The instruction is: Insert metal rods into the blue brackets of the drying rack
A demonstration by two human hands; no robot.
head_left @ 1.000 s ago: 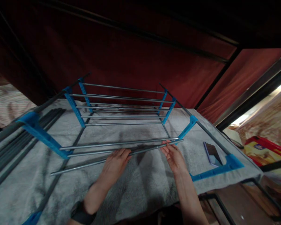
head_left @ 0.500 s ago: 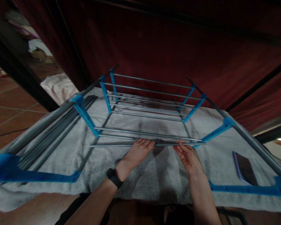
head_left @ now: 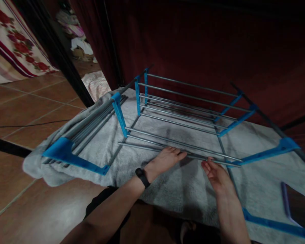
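A thin grey metal rod (head_left: pixel 137 146) lies crosswise near the front of a partly assembled rack of grey tubes and blue plastic brackets (head_left: pixel 120 115). My left hand (head_left: pixel 169 157), with a black band on its wrist, is closed over the rod's middle. Further right, my right hand (head_left: pixel 215 172) pinches the same rod between thumb and fingers, palm turned partly up. Just behind it, two more crossbars (head_left: pixel 167 139) run between the blue brackets. The rod's left end extends past the side tube; its right end lies by the right-hand bracket (head_left: pixel 266 154).
A grey blanket (head_left: pixel 165 183) lies beneath the rack. Several loose tubes (head_left: pixel 91 126) rest along its left side, and a phone (head_left: pixel 298 206) lies at the right. Dark red curtain (head_left: pixel 193 44) hangs behind. Tiled floor (head_left: pixel 17 162) shows at the left.
The view has swung left, so the rack and hands appear further right and more floor shows. Both hands stay on the rod, in nearly the same places.
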